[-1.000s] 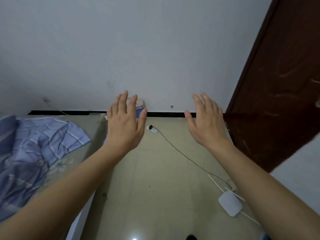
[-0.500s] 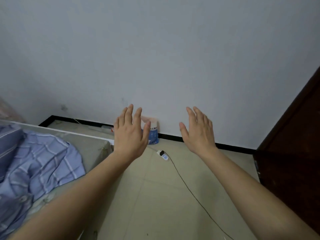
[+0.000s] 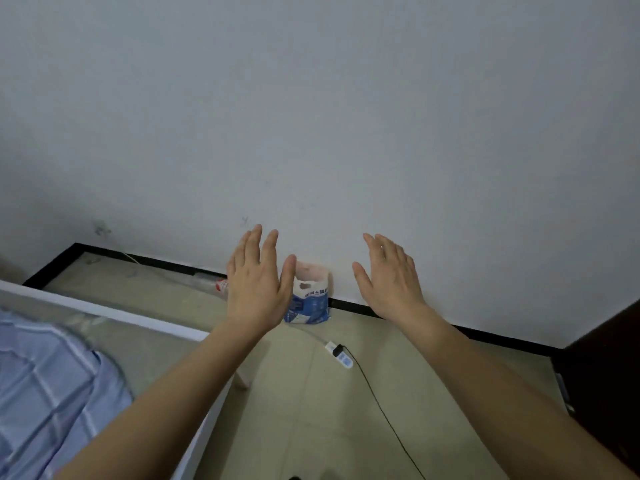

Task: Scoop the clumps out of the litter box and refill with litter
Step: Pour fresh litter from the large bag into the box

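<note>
The person's left hand (image 3: pixel 256 282) and right hand (image 3: pixel 388 278) are held out spread, grasping nothing. The litter bag (image 3: pixel 310 303) stands on the floor (image 3: pixel 298 417) against the wall (image 3: pixel 346 133) (no litter box shows). A foot could snag the black cable (image 3: pixel 381 403) and topple the bag.

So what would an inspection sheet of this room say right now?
Surface: beige tiled floor.
Job's things: blue-and-white bag, probably litter, upright against the wall; no litter box or scoop seen.
Clutter: clear bottle lying on the floor by the wall.
Grips: left hand and right hand both open, raised, holding nothing.
Cables: black cable runs from a white plug across the floor.
Surroundings: bed with blue checked cloth on the left, dark door on the right.
</note>
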